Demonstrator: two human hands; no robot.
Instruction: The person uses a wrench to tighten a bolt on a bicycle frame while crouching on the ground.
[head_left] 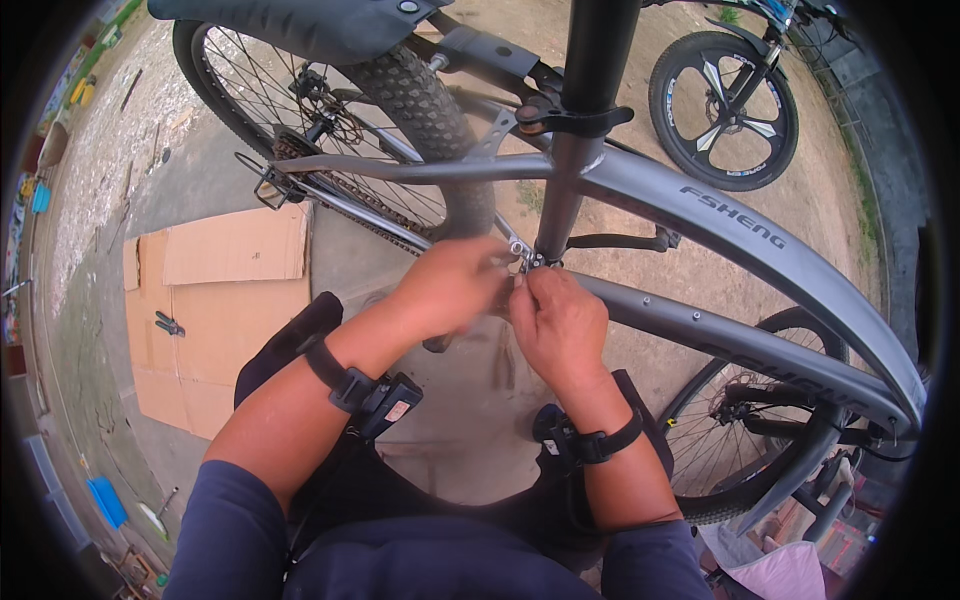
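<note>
A grey bicycle frame [735, 225] stands in front of me, with a dark seat tube [563, 205] running down to where both hands work. Small silver metal parts [532, 260] sit at the lower end of that tube. Just left of them is my left hand [455, 285], slightly blurred, its fingers curled beside a small silver ring-shaped piece; what it grips is hidden. My right hand [562, 315] is closed against the same parts from the near side, thumb and fingers pinched together. Whatever lies between those fingers does not show.
The rear wheel [400, 100] rises at the upper left, a crank arm [620, 241] beyond the tube. Pliers [170, 324] lie on flattened cardboard [215, 380] at left. A second bicycle's wheel [722, 110] stands far right; the front wheel [720, 440] is near right.
</note>
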